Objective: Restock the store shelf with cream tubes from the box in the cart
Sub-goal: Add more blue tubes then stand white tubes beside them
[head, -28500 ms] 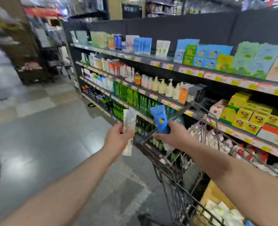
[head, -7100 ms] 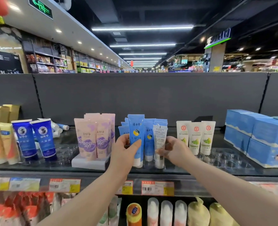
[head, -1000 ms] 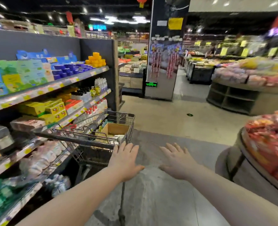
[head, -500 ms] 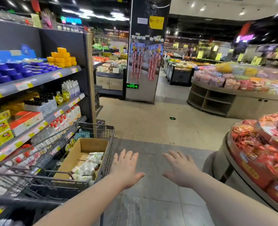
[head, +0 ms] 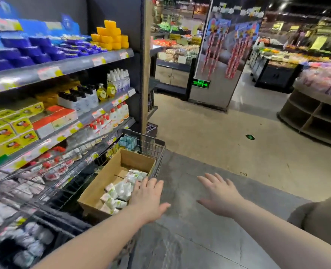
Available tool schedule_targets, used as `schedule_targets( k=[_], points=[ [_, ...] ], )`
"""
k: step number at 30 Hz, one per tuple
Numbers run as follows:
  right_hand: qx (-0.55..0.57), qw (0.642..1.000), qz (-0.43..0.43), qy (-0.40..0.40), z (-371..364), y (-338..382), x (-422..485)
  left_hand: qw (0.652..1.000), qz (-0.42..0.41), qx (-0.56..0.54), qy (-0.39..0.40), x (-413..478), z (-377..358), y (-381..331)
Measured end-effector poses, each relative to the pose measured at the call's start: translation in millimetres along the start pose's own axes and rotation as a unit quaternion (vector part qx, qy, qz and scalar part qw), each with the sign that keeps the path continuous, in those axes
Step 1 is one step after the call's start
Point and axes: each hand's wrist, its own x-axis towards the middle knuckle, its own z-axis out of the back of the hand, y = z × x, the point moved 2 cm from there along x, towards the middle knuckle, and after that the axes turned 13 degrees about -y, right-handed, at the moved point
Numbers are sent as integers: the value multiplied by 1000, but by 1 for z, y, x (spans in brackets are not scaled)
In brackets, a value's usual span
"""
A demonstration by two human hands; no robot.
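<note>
A brown cardboard box (head: 106,179) sits in the wire shopping cart (head: 157,150) beside the store shelf (head: 67,66). Several white and green cream tubes (head: 120,191) lie loose in the box's near end. My left hand (head: 148,199) hovers flat with straight fingers over the box's right edge, holding nothing. My right hand (head: 219,194) is spread, palm down, above the grey floor to the right of the cart, also holding nothing.
The shelves on the left carry blue packs, yellow boxes (head: 110,35) and bottles (head: 102,92). A mirrored pillar (head: 219,61) stands ahead across the aisle. A round display stand (head: 316,113) sits at the right. A rounded grey-brown shape (head: 320,216) shows at the lower right.
The view has dropped and come closer to the cart. My left hand has moved left, from beside the cart to over the box's edge. Both hands stay spread and hold nothing.
</note>
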Motion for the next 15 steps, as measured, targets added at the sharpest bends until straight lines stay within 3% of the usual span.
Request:
schedule_targets(
  k=[10, 15],
  points=[
    [6, 984, 172, 40, -12, -31, 180, 981, 190, -37, 27, 93, -37, 16],
    [9, 966, 252, 64, -29, -3, 248, 959, 275, -54, 33, 108, -43, 37]
  ],
)
